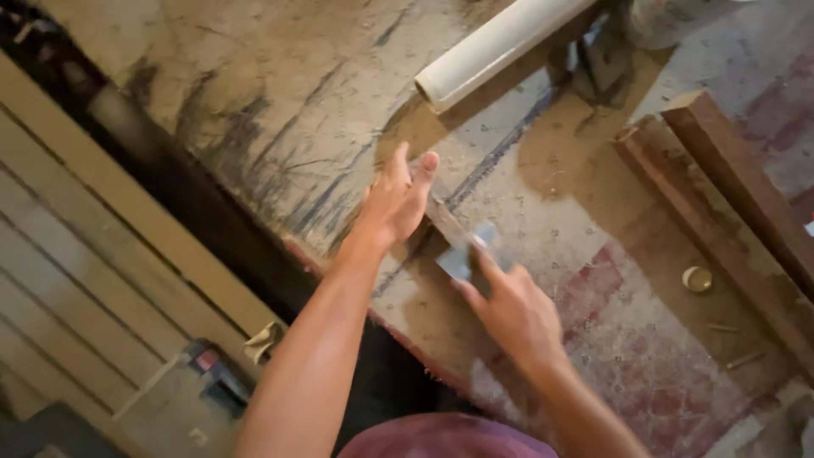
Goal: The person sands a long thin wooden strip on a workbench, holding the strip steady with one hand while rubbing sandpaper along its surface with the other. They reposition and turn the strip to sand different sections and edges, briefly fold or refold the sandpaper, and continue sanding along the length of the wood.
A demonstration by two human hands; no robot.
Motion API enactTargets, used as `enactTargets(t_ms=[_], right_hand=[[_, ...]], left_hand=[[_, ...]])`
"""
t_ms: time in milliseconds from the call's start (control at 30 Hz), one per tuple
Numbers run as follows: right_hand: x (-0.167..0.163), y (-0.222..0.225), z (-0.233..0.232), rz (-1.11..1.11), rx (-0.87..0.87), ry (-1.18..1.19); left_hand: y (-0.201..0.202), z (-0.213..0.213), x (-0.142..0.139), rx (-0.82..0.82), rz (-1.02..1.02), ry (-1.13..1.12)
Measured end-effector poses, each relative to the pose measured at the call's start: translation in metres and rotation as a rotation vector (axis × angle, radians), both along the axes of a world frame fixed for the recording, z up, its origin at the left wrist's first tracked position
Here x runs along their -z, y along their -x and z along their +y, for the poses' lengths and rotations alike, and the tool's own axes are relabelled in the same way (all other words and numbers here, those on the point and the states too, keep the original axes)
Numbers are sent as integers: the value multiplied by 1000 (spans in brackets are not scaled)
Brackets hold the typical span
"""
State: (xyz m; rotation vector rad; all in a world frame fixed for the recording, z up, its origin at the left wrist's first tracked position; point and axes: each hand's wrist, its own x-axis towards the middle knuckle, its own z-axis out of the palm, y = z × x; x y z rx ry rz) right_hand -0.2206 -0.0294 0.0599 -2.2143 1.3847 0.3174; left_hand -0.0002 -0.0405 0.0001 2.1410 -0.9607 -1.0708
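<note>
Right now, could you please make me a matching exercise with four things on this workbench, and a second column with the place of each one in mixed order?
Things:
1. white pipe
2. small round cap
3. wooden bars
4. left hand

Places:
A. flat on a narrow strip in the middle of the bench
B. along the right edge of the bench
C. at the top, lying slanted
D. on the bench just left of the wooden bars

Pairs: 1-C, 2-D, 3-B, 4-A
</note>
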Motion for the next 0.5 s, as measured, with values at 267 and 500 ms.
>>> enactTargets(t_ms=[267, 500], right_hand=[[-6, 18, -32, -565, 272, 11], [-4, 3, -10, 34, -3, 66]], left_hand=[[134, 125, -7, 958, -92, -336], [223, 89, 28, 247, 662, 505]])
